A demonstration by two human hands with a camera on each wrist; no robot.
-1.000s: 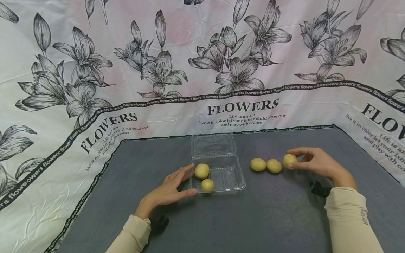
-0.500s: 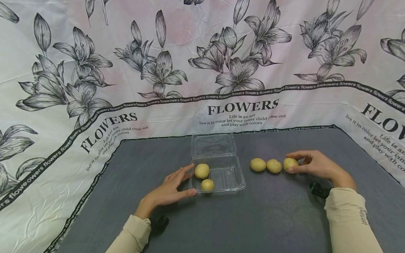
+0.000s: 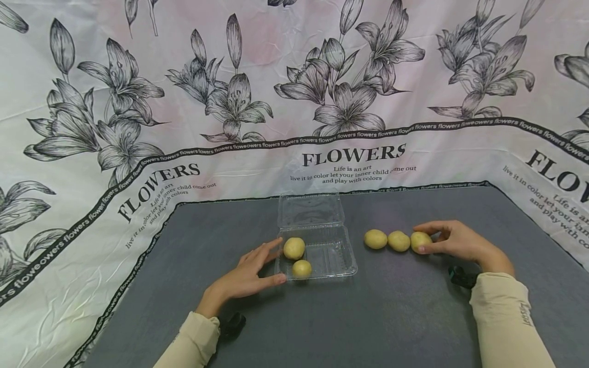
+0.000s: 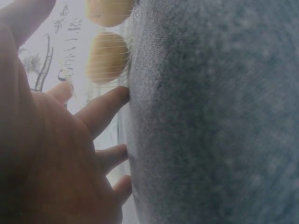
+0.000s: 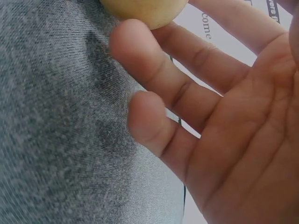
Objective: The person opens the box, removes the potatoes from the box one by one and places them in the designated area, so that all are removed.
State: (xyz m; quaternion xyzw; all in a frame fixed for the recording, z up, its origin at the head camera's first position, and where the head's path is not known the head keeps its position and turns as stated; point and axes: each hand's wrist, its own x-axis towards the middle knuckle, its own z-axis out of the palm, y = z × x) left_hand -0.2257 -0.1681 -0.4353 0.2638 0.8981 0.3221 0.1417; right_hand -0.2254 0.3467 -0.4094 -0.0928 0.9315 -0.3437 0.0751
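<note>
On the right of the head view, my right hand (image 3: 462,246) pinches a yellow potato (image 3: 420,242) between thumb and fingers. That potato is at the right end of a row, beside a middle potato (image 3: 398,240) and a left one (image 3: 375,238). The right wrist view shows only the lower part of the held potato (image 5: 147,11). My left hand (image 3: 244,275) touches the left side of a clear plastic clamshell box (image 3: 332,258), its fingers spread and nearly straight. Inside the box sit a larger potato (image 3: 294,248) and a smaller one (image 3: 301,269), both in its left part.
The box's hinged lid (image 3: 310,210) lies back toward the rear edge of the grey tabletop (image 3: 340,322). Behind and around the table hangs a white cloth (image 3: 257,102) with printed flowers and lettering. A small black device (image 3: 462,276) is on the right wrist.
My right hand has lowered slightly and shifted left with the potato, bringing it close to the middle one in the row. The left hand and the box have stayed in place.
</note>
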